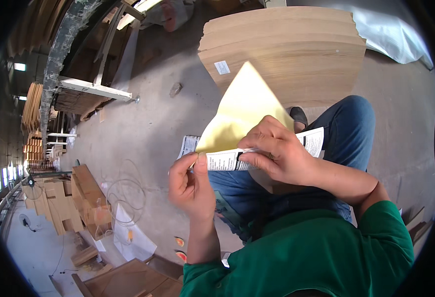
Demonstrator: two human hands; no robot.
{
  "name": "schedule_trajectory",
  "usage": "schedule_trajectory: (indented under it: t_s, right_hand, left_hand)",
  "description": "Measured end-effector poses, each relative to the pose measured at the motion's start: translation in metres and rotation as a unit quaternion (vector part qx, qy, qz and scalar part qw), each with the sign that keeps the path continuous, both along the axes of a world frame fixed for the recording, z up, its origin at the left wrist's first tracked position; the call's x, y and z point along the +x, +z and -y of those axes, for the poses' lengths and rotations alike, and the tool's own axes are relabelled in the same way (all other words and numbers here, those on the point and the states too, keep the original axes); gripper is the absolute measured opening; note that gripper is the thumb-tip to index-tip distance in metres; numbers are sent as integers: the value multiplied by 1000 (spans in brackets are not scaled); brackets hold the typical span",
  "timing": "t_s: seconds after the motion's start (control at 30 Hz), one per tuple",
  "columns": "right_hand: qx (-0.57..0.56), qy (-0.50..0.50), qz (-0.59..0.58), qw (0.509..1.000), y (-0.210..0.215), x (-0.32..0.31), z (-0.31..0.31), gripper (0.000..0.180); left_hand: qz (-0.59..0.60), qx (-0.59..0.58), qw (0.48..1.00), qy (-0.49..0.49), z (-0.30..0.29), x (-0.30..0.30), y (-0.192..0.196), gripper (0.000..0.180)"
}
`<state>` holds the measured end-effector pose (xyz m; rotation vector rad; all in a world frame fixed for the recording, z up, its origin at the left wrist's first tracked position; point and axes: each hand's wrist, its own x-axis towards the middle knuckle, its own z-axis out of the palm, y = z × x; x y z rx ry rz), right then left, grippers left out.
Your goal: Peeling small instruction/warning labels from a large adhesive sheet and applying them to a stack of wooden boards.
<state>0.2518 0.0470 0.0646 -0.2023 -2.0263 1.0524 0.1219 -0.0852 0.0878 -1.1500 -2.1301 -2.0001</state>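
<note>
Between my hands is a label sheet (244, 101), pale yellow on its broad upper part, with a printed white strip (221, 161) along the lower edge. My left hand (192, 185) pinches the strip's left end between thumb and fingertips. Further right, the thumb and fingers of my right hand (277, 151) grip the same edge. The sheet's top corner points away from me, over the near side of a stack of wood-grain panels (287, 54). Another printed white piece (314, 138) sticks out past my right hand, above my jeans; whether it joins the sheet is hidden.
A small white label (222, 67) is on the top panel. Clear plastic wrap (393, 34) lies behind the stack. On the floor are a stone (176, 89), a coiled hose (128, 198) and a white sheet (133, 237). Wooden boards (91, 193) stand at left.
</note>
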Motion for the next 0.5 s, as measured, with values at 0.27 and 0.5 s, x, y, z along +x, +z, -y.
schedule_trajectory:
  t_s: [0.27,0.5]
  right_hand:
    - [-58,63,50,995,7,4,-6,14]
    - [-30,64,65,995,4,10,-13,13]
  left_hand:
    - [-1,-19,1000,-25,2,-2,0,12]
    - [47,-22,998,-22,0,1,4,11]
